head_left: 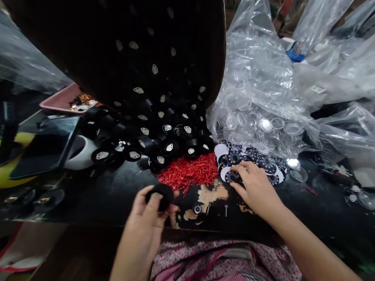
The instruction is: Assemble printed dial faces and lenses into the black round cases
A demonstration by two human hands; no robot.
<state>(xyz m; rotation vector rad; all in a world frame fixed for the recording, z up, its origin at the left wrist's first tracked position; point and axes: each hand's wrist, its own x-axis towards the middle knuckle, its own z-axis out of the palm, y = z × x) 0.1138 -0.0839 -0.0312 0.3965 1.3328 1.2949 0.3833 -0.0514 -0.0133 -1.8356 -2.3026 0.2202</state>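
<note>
Patterned cloth (222,259): seen nearest, below the red pile (190,171), cut off by the frame.
Left hand (145,220): round black part (166,196) being grasped, nearer than the pile, details blurred.
Right hand (258,189): printed dials (268,163) being fingered, right of the pile; any grip can't be told. Fingertip separation seems called for by the overlap.
Black housings (170,146): heaped beyond the pile, partly swallowed by shadow.

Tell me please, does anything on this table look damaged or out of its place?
Yes. The black table has pale, ragged patches near its front edge, where the coating looks worn off. Also, one red piece lies far right, apart from the red pile, so it seems strayed.
</note>
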